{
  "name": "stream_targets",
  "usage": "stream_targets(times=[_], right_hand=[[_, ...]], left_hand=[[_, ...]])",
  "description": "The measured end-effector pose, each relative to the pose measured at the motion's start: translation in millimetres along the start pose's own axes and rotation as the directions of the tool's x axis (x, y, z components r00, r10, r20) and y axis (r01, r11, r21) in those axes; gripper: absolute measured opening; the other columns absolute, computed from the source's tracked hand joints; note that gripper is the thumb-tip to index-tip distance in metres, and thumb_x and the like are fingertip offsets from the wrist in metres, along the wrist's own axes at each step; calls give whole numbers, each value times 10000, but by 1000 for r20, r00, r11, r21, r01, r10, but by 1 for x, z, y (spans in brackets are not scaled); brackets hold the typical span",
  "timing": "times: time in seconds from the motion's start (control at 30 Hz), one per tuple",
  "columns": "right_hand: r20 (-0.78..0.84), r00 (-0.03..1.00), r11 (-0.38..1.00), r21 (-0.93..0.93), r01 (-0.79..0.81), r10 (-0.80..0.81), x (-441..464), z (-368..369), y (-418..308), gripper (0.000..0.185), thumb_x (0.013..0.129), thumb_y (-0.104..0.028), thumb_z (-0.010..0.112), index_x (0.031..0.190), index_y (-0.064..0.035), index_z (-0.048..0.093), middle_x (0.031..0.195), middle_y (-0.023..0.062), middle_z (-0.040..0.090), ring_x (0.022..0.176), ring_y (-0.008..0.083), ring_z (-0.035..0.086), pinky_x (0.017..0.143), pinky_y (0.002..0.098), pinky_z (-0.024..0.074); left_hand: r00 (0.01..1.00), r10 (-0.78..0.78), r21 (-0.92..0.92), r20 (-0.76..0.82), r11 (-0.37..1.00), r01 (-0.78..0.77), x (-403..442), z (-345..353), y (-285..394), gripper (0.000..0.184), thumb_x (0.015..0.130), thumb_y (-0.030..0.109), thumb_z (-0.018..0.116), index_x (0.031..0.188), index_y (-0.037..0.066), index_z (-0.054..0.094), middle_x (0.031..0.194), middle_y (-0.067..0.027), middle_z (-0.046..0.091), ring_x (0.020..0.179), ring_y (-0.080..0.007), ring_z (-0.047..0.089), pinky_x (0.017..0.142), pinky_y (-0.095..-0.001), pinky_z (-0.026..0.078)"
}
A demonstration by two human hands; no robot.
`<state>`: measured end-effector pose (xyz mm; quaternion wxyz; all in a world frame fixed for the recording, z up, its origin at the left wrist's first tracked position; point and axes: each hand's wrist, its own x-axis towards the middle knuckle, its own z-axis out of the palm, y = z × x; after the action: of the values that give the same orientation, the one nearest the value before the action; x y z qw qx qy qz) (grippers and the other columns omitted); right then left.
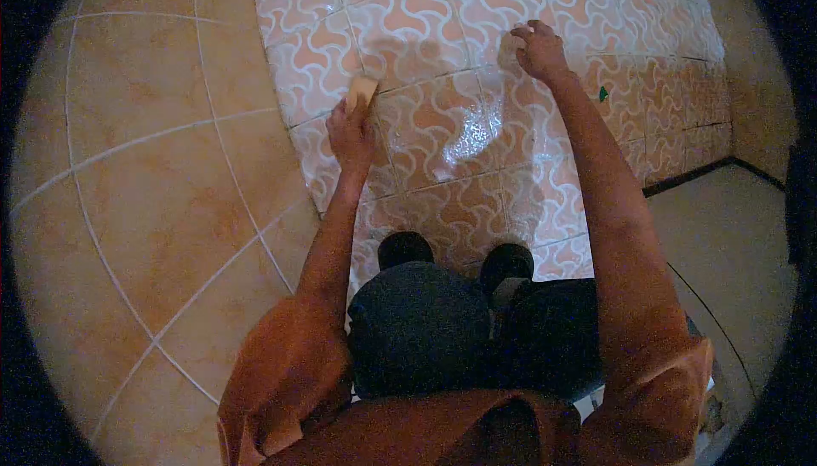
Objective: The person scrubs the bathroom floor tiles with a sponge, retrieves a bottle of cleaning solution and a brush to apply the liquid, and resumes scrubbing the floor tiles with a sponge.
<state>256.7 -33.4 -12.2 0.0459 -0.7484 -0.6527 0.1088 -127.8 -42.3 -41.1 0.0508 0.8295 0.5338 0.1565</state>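
Left hand (pixel 351 136) grips a pale yellow block (pixel 363 91) near the left edge of the wet-looking patterned tiles (pixel 434 138), right hand (pixel 542 53) is over the same tiles with fingers bent, can't tell if it's holding anything, small green piece (pixel 603 93) just beside right forearm.

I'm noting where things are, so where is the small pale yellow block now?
In the head view, the pale yellow block is left of centre, held in the left hand over the patterned tiles.
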Motion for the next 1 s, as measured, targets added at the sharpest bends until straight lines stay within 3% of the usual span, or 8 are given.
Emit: stream_targets(times=[0.23, 0.37, 0.5, 0.53, 0.6, 0.7, 0.83, 1.0], right_hand=[[83, 847, 835, 240, 494, -525, -56, 15, -77, 261, 786, -163, 477, 999, -51, 576, 1092, 209, 518, 974, 372, 512, 844, 446, 409], [441, 840, 832, 555, 20, -315, -150, 36, -104, 437, 711, -91, 520, 1148, -77, 495, 1183, 177, 462, 1093, 351, 438, 949, 412, 338], [48, 982, 655, 751, 84, -181, -205, 103, -128, 420, 759, -150, 487, 1177, -117, 470, 1115, 142, 503, 1017, 328, 473, 902, 388, 372], [96, 961, 784, 602, 152, -260, -206, 84, -141, 392, 767, -170, 485, 1156, -120, 491, 1087, 136, 514, 996, 317, 483, 885, 381, 381], [179, 937, 883, 422, 203, -301, -229, 69, -150, 366, 776, -190, 483, 1134, -122, 511, 1058, 130, 525, 975, 306, 493, 867, 374, 390], [-169, 919, 878, 276, 390, -355, -262, 80, -138, 354, 789, -197, 477, 1131, -113, 508, 961, 135, 547, 944, 300, 501, 856, 372, 392], [306, 838, 804, 268, -531, 451, -276, 23, -43, 218, 789, -219, 494, 861, -33, 581, 898, 188, 554, 794, 375, 525, 684, 470, 431], [-90, 908, 910, 113, -399, 410, -240, -17, 18, 188, 714, -161, 551, 845, -33, 591, 1004, 219, 537, 911, 384, 509, 733, 470, 436]], left_hand=[[833, 382, -334, 400, 907, -255, -54, 9, 103, 349, 806, 139, 503, 1155, 135, 494, 1099, -168, 507, 983, -338, 480, 849, -442, 387], [731, 662, -718, 165, 589, -371, -45, 19, 99, 291, 824, 167, 501, 1108, 114, 538, 1072, -156, 535, 1000, -329, 489, 882, -425, 377], [439, 535, -582, 722, 813, -35, -10, -16, 58, 298, 782, 190, 532, 1061, 97, 578, 1158, -135, 510, 1055, -305, 470, 950, -381, 321], [574, 667, -539, 475, 736, -410, -18, 13, 7, 311, 766, 187, 541, 1056, 83, 579, 1111, -124, 530, 1051, -290, 466, 964, -381, 309], [724, 339, -569, 600, 818, 89, 25, -37, 17, 283, 757, 76, 529, 1035, 48, 575, 1081, -120, 537, 1047, -277, 473, 921, -358, 363], [798, 395, -580, 455, 812, -71, 64, -61, 10, 258, 776, 29, 509, 1026, 31, 570, 1060, -126, 545, 1013, -280, 502, 876, -342, 396], [857, 336, -497, 390, 860, -110, 68, -64, 15, 257, 770, -1, 515, 1019, 30, 571, 1016, -131, 561, 965, -274, 531, 866, -333, 400], [778, 374, -533, 505, 844, -60, 20, -48, 36, 223, 774, 14, 514, 989, 22, 575, 992, -139, 562, 960, -286, 529, 849, -336, 409]])
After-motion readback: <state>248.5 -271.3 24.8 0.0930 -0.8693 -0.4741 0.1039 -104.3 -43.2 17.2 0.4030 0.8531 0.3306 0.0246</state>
